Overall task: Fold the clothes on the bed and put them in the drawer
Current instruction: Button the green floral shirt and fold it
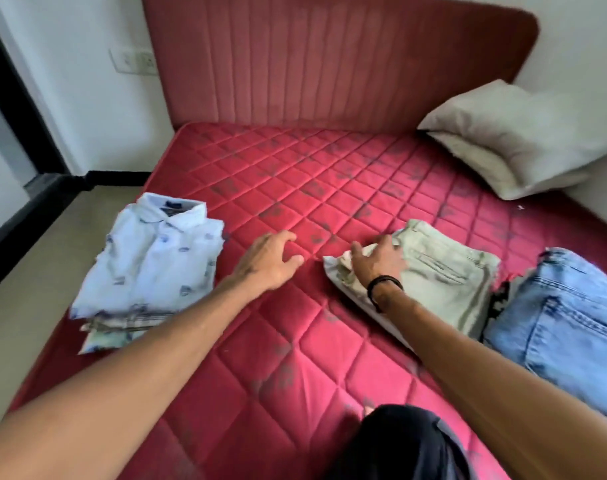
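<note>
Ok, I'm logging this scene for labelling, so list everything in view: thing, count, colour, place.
shirt stack: one stack, pale blue printed shirt on top, left side of mattress
khaki trousers: one, pale green, folded, right of centre
jeans: one, light blue, folded, far right
mattress: one, red, quilted
headboard: one, red, behind mattress
pillow: one, off-white, far right corner
wall socket: one, white, left wall
left hand: open, over bare mattress
right hand: on the trousers' left edge
wristband: one, black, right wrist
</note>
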`<state>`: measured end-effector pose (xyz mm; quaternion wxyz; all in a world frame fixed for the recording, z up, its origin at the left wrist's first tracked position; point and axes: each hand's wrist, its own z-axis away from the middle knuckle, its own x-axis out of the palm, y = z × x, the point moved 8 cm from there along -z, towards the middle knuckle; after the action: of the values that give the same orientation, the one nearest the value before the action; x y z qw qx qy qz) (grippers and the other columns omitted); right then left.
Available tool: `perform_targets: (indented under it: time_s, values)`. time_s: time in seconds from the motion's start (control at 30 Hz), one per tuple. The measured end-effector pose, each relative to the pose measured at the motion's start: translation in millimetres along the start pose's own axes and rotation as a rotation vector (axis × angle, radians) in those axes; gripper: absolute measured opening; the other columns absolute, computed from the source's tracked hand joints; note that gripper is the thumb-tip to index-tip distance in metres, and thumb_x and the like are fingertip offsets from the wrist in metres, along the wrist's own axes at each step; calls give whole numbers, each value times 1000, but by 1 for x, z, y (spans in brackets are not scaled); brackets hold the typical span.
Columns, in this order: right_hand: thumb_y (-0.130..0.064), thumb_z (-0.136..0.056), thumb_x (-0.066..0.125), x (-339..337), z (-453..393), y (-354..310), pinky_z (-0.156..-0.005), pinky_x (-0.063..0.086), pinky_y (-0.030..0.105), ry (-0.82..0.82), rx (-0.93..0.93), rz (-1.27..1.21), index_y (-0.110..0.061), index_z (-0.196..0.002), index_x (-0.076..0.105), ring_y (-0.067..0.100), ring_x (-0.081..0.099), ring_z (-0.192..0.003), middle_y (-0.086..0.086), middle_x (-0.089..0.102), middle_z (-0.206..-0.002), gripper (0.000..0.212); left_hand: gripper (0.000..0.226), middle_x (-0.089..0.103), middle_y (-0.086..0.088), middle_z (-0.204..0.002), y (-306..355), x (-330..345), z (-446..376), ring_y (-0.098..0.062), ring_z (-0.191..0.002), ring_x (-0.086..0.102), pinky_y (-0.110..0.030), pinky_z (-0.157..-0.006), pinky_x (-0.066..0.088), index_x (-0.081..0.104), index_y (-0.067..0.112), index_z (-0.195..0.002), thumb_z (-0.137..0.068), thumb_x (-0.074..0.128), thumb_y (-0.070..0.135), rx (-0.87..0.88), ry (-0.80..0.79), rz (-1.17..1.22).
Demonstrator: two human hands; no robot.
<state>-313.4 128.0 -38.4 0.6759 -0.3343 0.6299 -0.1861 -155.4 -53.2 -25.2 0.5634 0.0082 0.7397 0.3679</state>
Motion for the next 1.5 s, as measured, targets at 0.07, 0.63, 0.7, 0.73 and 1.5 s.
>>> perform_targets:
  time_s: [0.07, 0.63, 0.7, 0.73, 1.5]
  values:
    - [-46, -93, 62, -38, -10, 52, -106, 38, 48, 100, 174, 54, -13, -135, 48, 44, 42, -133, 22, 43, -141, 55, 52, 65, -12, -132, 20, 40, -15, -30, -126, 58, -35, -108, 41, 59, 19, -137, -92, 69, 43, -9, -50, 38]
    - [-60, -82, 75, -63, -26, 178, -107, 44, 42, 82, 466, -103, 4, -150, 32, 42, 55, -130, 31, 54, -142, 103, 104, 61, -9, -137, 55, 144, -79, -33, -127, 56, -41, -101, 46, 54, 19, -134, -60, 68, 91, -177, -397, -81]
    - [-62, -77, 80, -62, -28, 175, -108, 46, 43, 89, 480, -116, 0, -146, 38, 41, 56, -129, 28, 55, -141, 101, 108, 61, -9, -137, 56, 136, -78, -32, -122, 60, -39, -96, 51, 51, 17, -139, -59, 75, 85, -201, -431, -86]
    - [-63, -74, 82, -60, -29, 173, -107, 47, 45, 92, 479, -114, -2, -144, 39, 42, 56, -127, 27, 55, -140, 102, 109, 63, -10, -134, 56, 129, -75, -31, -115, 66, -38, -90, 55, 49, 15, -140, -59, 78, 82, -216, -450, -101]
    - [-54, -90, 68, -58, -15, 43, -107, 41, 46, -202, -232, 223, -9, -143, 47, 42, 47, -131, 22, 51, -141, 73, 59, 58, -14, -138, 75, 30, -16, -34, -129, 55, -40, -104, 49, 53, 15, -136, -86, 74, 38, -113, -288, -611]
